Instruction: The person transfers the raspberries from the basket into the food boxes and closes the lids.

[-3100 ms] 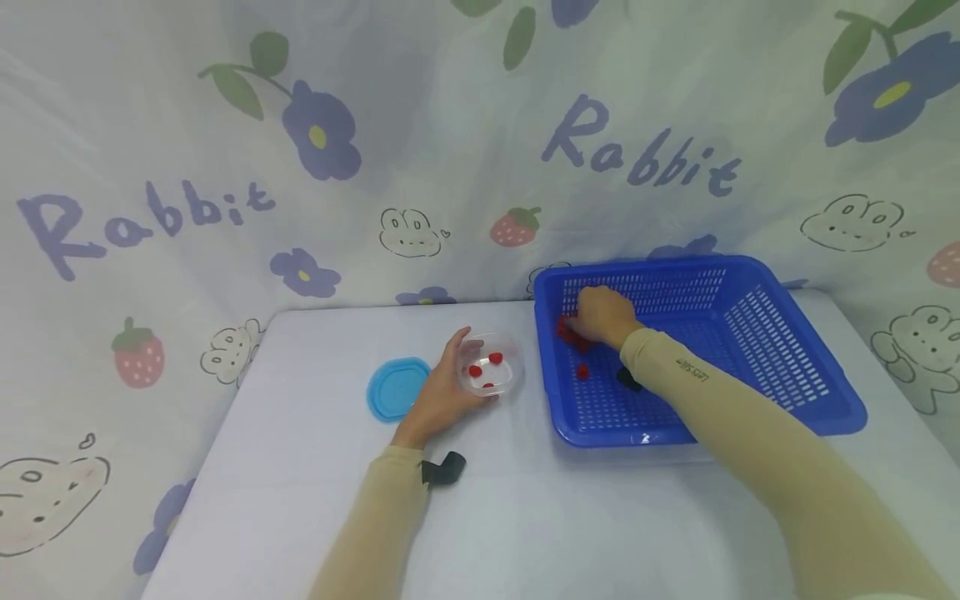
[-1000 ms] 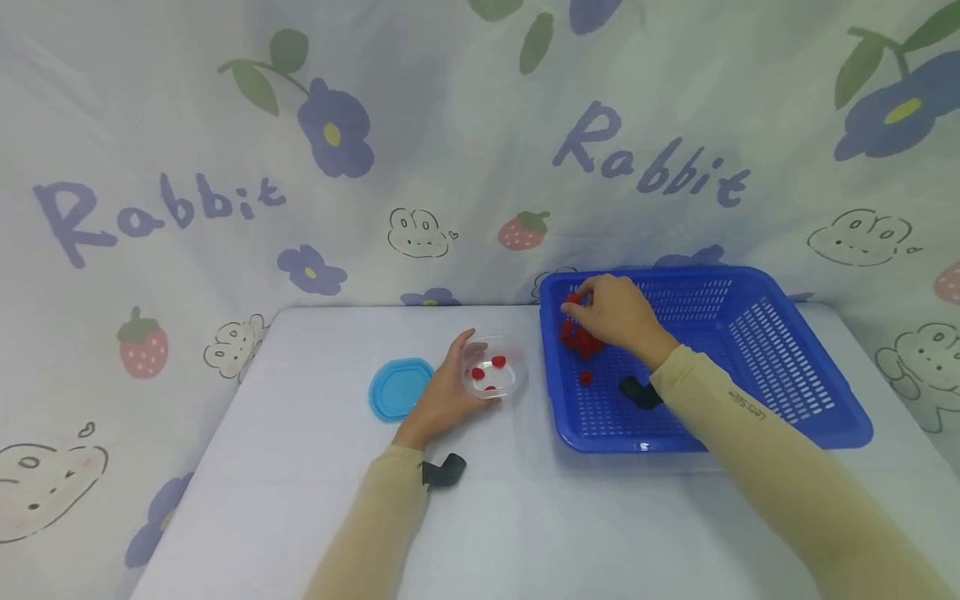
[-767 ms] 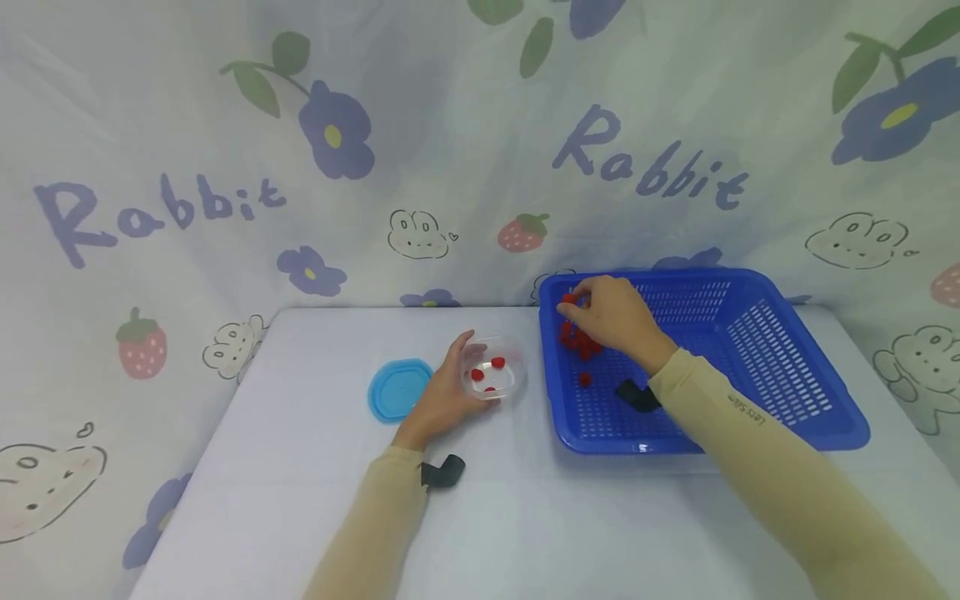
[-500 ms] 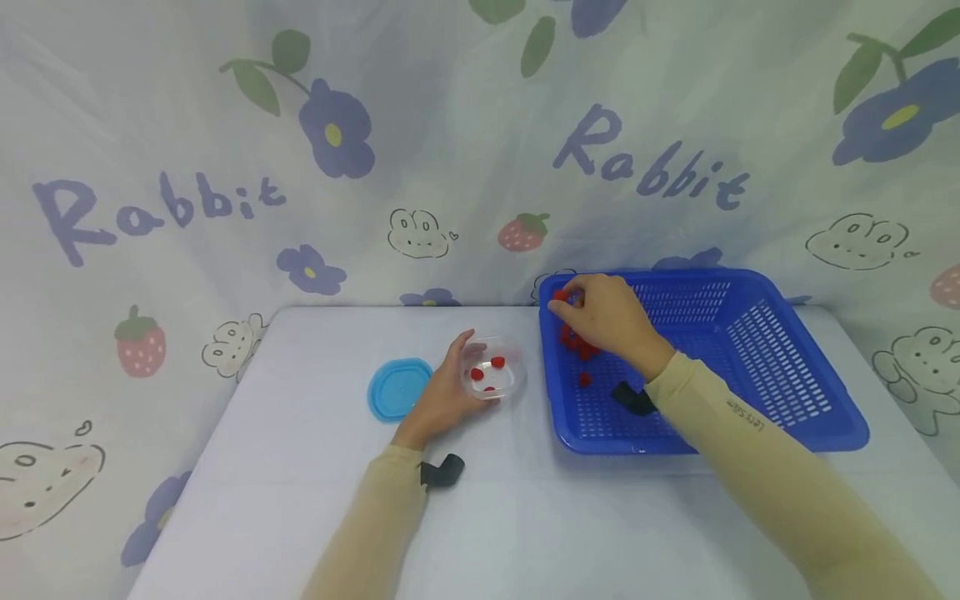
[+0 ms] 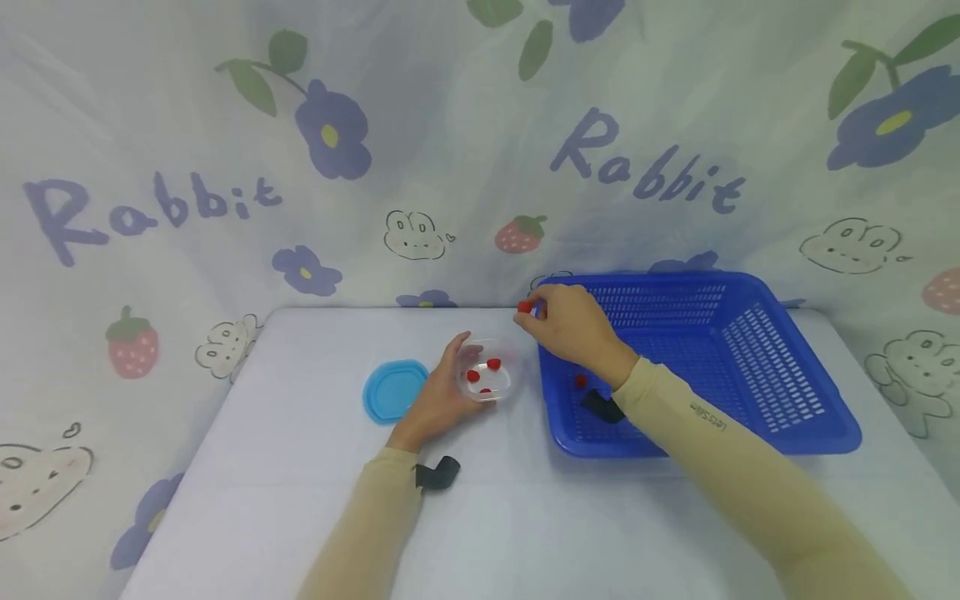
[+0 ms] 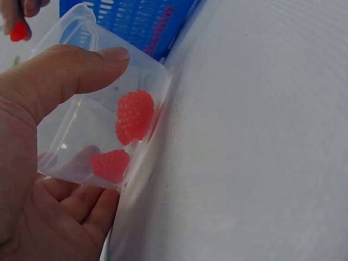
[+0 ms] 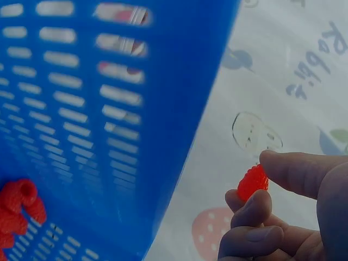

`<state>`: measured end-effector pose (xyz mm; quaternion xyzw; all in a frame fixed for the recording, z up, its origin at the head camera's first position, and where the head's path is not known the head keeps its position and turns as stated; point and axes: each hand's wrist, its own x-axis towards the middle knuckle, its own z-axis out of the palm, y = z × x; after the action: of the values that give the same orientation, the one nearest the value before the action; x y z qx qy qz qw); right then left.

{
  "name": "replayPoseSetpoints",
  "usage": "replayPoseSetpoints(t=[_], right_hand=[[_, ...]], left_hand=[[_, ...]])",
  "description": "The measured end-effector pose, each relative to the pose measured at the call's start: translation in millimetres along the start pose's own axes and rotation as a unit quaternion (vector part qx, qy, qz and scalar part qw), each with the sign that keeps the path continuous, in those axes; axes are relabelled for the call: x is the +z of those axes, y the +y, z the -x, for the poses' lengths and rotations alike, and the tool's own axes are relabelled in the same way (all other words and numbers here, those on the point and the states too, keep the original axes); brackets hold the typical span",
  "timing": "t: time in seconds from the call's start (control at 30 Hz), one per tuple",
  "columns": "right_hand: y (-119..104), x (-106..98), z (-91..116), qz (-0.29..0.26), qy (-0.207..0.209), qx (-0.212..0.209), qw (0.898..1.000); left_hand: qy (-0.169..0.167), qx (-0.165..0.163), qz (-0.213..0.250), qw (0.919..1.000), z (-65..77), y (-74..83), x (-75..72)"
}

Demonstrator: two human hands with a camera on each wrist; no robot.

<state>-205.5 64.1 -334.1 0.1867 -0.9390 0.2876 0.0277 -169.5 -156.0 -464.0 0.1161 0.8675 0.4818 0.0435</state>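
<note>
Red raspberry (image 7: 253,183) pinched between right fingers (image 7: 296,169), clear tub (image 6: 97,120) gripped by left fingers (image 6: 76,69)

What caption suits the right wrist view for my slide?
Right hand pinching a red raspberry beside the blue basket, with more raspberries inside.

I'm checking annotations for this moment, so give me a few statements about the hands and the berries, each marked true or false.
1. The left hand holds a clear plastic container. True.
2. The container is capped. False: it is uncovered, and a light-blue lid lies on the table.
3. The right hand pinches a red raspberry. True.
4. Every raspberry is in the container. False: several more raspberries lie in the blue basket.
</note>
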Motion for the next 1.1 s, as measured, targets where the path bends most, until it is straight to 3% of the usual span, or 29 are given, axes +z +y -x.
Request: replayPoseSetpoints(t=[0.27, 0.67, 1.1], right_hand=[[-15.2, 9.1, -3.3, 0.032, -0.012, 0.000, 0.999], [-31.9, 13.2, -5.2, 0.037, -0.056, -0.014, 0.998], [-30.0, 18.7, -6.7, 0.059, -0.114, -0.011, 0.992]], left_hand=[[-0.004, -0.001, -0.001, 1.0000, -0.3, 0.1, -0.9], [-0.002, -0.005, -0.011, 0.9999, -1.2, 1.3, -1.6], [-0.004, -0.019, -0.020, 0.9996, -2.4, 2.3, -1.4]])
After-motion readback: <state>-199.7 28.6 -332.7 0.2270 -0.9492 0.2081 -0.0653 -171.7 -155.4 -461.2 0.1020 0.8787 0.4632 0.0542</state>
